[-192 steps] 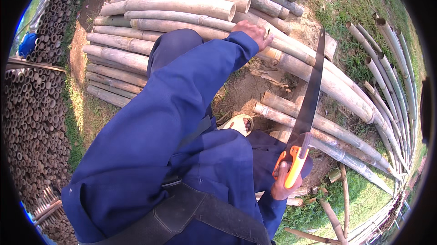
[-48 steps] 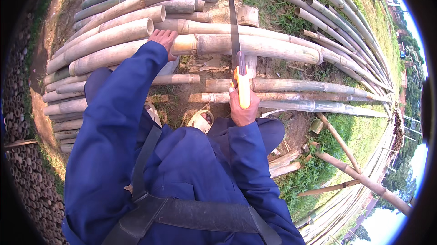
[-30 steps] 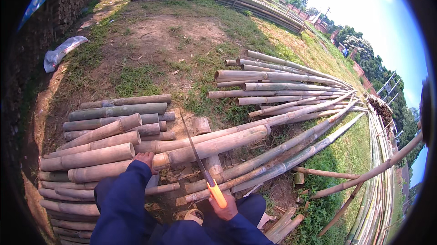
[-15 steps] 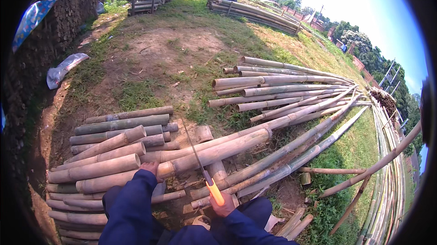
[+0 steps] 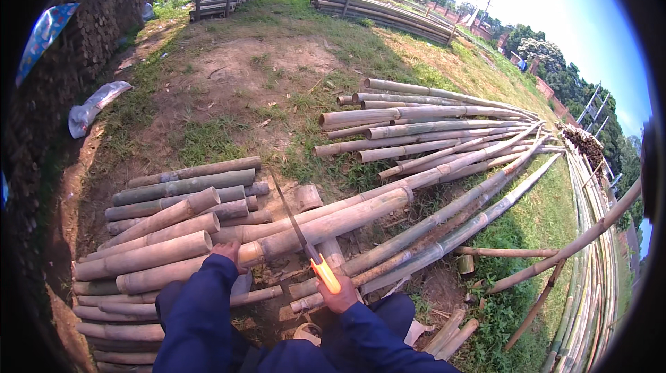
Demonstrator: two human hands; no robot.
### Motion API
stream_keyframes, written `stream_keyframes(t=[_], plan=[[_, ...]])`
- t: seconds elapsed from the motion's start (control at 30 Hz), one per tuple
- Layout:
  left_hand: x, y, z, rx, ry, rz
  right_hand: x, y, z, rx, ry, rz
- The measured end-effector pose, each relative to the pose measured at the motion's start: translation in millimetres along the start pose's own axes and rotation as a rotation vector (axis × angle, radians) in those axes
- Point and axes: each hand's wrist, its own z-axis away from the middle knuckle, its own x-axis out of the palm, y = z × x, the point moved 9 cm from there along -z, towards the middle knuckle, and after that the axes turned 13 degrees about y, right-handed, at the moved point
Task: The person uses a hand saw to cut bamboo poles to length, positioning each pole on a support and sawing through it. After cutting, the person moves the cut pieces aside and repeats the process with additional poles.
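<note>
Down at the lower middle of the frame, my right hand [image 5: 341, 298] grips the orange handle of a saw [image 5: 302, 238], its blade laid across a thick bamboo pole [image 5: 333, 224]. My left hand [image 5: 227, 251] presses on that pole's cut end, beside the stack of short bamboo pieces [image 5: 163, 224] at lower left.

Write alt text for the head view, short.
A person in blue sleeves saws a thick bamboo pole outdoors: the right hand grips an orange-handled saw laid across the pole, and the left hand rests by the pole's cut end. Cut bamboo lengths are stacked at left; long poles lie on grass to the right.
</note>
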Motion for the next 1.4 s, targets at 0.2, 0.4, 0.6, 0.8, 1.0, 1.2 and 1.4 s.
stream_keyframes(t=[0.2,0.4,0.6,0.8,1.0,1.2,1.4], plan=[[2,-8,4,-0.005,0.006,-0.020,-65,-23,115,-0.137,0.043,-0.029],[2,0,0,0.018,-0.019,0.003,-32,2,67,-0.060,0.027,-0.012],[-9,-10,3,-0.058,-0.036,-0.020,11,22,16,-0.012,0.010,-0.082],[-3,-4,1,-0.051,-0.059,-0.039,-78,1,156,0.056,-0.012,-0.126],[-13,11,-15,-0.007,0.001,-0.002,12,14,-9,-0.059,0.038,-0.059],[0,-14,-1,-0.172,-0.135,0.011,-25,14,73,0.156,-0.057,-0.071],[-4,-4,-1,-0.095,-0.092,0.028,-69,-7,125,0.122,-0.045,-0.007]])
